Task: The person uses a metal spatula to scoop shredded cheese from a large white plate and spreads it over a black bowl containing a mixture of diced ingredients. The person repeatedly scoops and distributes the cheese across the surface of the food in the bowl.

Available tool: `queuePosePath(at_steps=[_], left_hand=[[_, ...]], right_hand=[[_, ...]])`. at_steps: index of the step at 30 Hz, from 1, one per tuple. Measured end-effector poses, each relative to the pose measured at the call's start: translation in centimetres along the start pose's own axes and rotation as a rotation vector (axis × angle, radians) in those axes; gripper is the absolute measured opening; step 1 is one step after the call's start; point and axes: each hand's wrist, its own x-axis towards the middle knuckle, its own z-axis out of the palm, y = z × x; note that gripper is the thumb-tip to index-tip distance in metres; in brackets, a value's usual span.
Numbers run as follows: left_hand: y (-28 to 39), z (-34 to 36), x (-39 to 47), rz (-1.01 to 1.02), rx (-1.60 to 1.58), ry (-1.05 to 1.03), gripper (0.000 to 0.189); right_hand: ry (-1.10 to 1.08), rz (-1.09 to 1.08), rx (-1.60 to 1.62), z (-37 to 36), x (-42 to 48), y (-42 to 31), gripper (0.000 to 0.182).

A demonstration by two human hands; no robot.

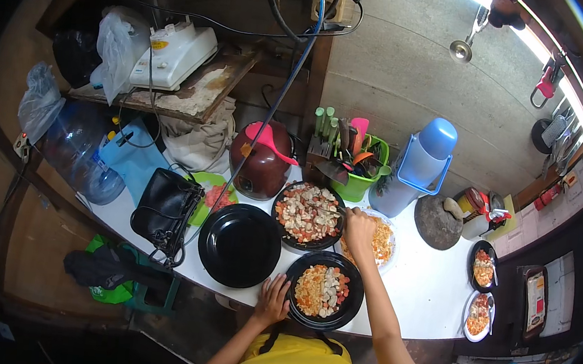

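My right hand (359, 229) is closed on the handle of a metal utensil (326, 209), whose far end lies over a black plate of sliced sausage and pale round slices (301, 217). Fingers spread, my left hand (273, 301) rests at the table's front edge beside a black plate of noodle-like orange food, pale slices and sausage (320, 290). To its upper left lies an empty black plate (239, 245). Partly hidden behind my right hand and forearm is a white plate of orange food (383, 243).
Behind the plates stand a dark red rice cooker (258, 173) with a pink ladle (264, 136), a green utensil basket (357, 185) and a blue jug (408, 167). A stone mortar (437, 222) and two filled plates are at right. A black handbag (165, 206) lies left.
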Motion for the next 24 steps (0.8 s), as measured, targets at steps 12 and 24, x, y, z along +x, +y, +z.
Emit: queuePosePath(at_steps=[12, 24], left_hand=[[0.0, 0.3, -0.3, -0.011, 0.02, 0.021, 0.05], [-0.2, 0.2, -0.2, 0.009, -0.017, -0.046, 0.052]], right_hand=[[-0.014, -0.047, 0.015, -0.1, -0.5, 0.5, 0.017], [0.041, 0.0, 0.112, -2.8, -1.2, 0.9, 0.016]])
